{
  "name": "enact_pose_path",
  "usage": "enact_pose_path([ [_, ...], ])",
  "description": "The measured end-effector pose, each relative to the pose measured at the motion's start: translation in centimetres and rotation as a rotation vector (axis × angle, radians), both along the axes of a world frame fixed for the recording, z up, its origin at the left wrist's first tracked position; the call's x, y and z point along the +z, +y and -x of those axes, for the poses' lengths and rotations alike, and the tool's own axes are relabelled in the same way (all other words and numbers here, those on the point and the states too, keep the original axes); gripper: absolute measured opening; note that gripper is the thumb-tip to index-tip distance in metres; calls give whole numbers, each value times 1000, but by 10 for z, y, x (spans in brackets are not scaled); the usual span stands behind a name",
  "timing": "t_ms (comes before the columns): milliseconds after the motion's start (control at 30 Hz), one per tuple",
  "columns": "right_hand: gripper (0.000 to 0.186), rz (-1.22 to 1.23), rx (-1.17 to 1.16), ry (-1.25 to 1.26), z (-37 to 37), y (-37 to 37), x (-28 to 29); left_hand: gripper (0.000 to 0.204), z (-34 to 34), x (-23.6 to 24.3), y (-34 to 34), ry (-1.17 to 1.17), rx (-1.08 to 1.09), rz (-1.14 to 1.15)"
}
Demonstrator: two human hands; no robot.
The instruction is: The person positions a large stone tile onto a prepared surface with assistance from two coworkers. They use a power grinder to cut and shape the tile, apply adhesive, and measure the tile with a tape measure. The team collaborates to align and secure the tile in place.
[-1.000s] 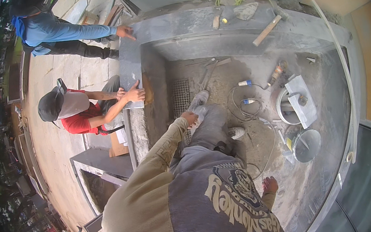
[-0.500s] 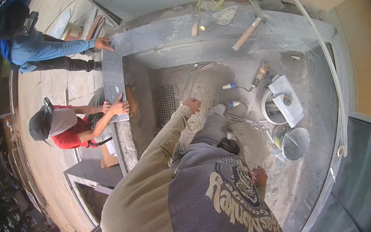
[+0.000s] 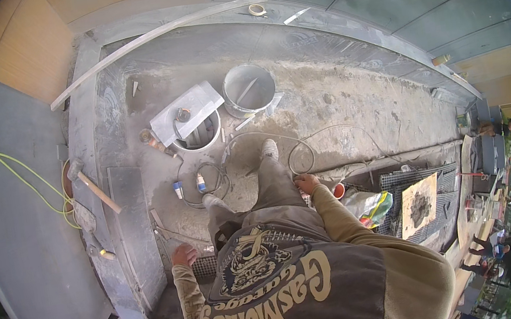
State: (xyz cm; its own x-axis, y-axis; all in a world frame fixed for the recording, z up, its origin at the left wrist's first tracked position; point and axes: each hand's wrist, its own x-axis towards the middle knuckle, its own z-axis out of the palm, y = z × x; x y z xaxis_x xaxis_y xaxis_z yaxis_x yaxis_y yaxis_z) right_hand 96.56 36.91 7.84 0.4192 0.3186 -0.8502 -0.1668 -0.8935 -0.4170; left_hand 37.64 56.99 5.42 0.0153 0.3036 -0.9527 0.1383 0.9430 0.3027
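Observation:
My left hand (image 3: 184, 255) hangs low beside my left leg, above a dark grating (image 3: 204, 266), fingers loosely apart and nothing seen in them. My right hand (image 3: 306, 183) is by my right knee; its fingers are partly turned from view, so whether it holds anything is unclear. Ahead of my feet, a grey bucket (image 3: 249, 88) has a pale tool leaning inside. Beside it, a pale board (image 3: 187, 112) lies across a white bucket (image 3: 209, 141); a small round tool (image 3: 183, 115) rests on the board. A power tool (image 3: 156, 142) and blue-ended cable plugs (image 3: 200, 181) lie nearby.
A hammer (image 3: 97, 191) and trowel (image 3: 84, 216) lie on the left ledge. A long pale strip (image 3: 154, 43) spans the far ledge, near a tape roll (image 3: 257, 10). Cable (image 3: 302, 155) loops over the floor. At right are a plastic bag (image 3: 366, 206) and stained board (image 3: 419, 204).
My view has swung to the right; the buckets now stand straight ahead. My left arm has dropped from reaching forward to my side. The two co-workers have almost left the view.

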Motion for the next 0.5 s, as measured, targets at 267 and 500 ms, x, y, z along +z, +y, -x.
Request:
enact_pose_path([
  [267, 35, -51, 101, -69, -144, 35, -50, 44, -119, 5, 92, 54, 44, -256],
  [500, 32, -353, 488, -571, -379, 316, -94, 45, -326, 5, 20, 3, 48, -24],
])
